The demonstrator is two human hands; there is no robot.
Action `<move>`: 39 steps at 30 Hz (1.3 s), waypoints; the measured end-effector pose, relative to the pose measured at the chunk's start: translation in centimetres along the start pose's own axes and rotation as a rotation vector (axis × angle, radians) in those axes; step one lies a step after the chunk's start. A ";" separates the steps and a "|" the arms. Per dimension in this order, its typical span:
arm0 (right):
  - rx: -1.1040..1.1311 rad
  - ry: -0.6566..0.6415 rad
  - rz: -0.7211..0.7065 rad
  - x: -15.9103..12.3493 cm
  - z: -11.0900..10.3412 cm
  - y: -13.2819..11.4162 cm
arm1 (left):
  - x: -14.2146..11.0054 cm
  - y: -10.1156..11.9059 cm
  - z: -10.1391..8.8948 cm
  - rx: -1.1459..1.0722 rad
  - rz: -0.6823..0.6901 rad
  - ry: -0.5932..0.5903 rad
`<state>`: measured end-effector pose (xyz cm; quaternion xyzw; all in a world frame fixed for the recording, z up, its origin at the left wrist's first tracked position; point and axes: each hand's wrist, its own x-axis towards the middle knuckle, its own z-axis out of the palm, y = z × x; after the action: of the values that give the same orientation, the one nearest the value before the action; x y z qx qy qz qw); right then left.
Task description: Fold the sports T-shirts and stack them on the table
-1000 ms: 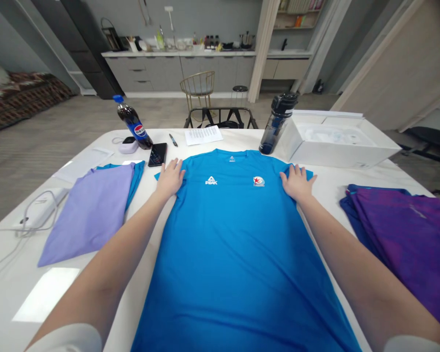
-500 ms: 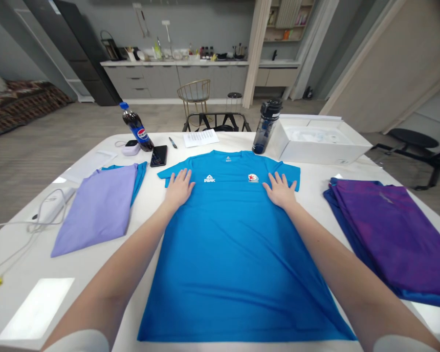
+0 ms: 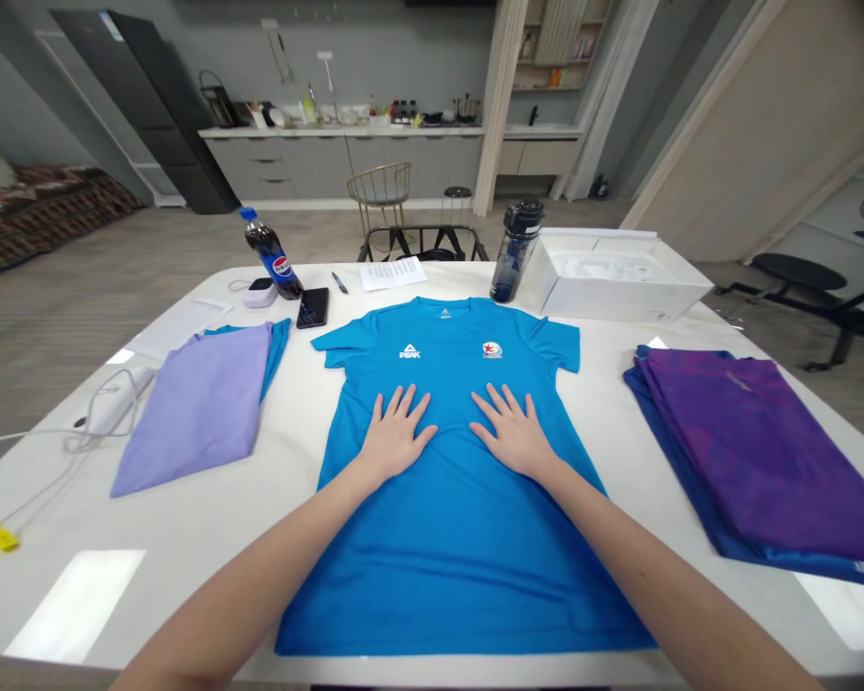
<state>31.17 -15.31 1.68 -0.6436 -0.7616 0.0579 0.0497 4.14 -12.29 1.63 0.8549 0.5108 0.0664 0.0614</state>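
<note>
A blue T-shirt (image 3: 446, 537) lies spread face up on the white table (image 3: 208, 566), its collar at the far side and its hem near the front edge. Small white and red prints mark its chest. My left hand (image 3: 396, 437) rests flat on the middle of the shirt, fingers spread. Opposite it, my right hand (image 3: 513, 432) also lies flat on the cloth with fingers apart. Neither hand grips anything. My forearms cover parts of the shirt's lower sides.
Left are folded lilac cloth (image 3: 205, 398), a power strip (image 3: 115, 398), a phone (image 3: 313, 307) and a cola bottle (image 3: 274, 254). Folded purple clothes (image 3: 770, 441) lie right. A dark water bottle (image 3: 516, 251) and white box (image 3: 619, 297) stand behind, near paper (image 3: 393, 274) and a pen (image 3: 340, 282).
Both hands have moved inward and toward me, from near the sleeves to the middle of the shirt. The sleeves are now uncovered, and the view has shifted slightly.
</note>
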 end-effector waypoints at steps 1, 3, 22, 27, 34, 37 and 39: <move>0.022 -0.019 -0.012 -0.3 -0.3 -0.1 | -0.6 0.3 -0.2 -0.006 0.029 -0.009; 0.082 -0.071 -0.076 -0.2 -1.1 -0.5 | -1.1 0.9 -0.5 -0.012 0.110 -0.021; 0.653 -0.313 -0.525 -10.6 -5.9 -2.0 | -9.0 3.7 -4.0 -0.321 0.651 -0.164; 0.295 -0.005 -0.175 -2.6 -3.2 -1.0 | -0.2 3.1 -2.7 -0.090 0.208 0.018; -0.057 0.055 0.194 -3.0 0.4 4.7 | -1.9 -0.8 -0.1 0.019 -0.140 -0.001; -0.038 0.057 0.131 -2.8 0.1 4.5 | -2.1 -0.7 -0.1 0.027 -0.162 0.019; -0.008 0.055 0.048 -1.1 -0.6 3.2 | -0.5 0.1 -0.4 0.025 -0.113 0.032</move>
<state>34.53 -15.87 1.76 -0.6633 -0.7444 0.0381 0.0666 3.87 -12.78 1.97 0.8243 0.5599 0.0700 0.0460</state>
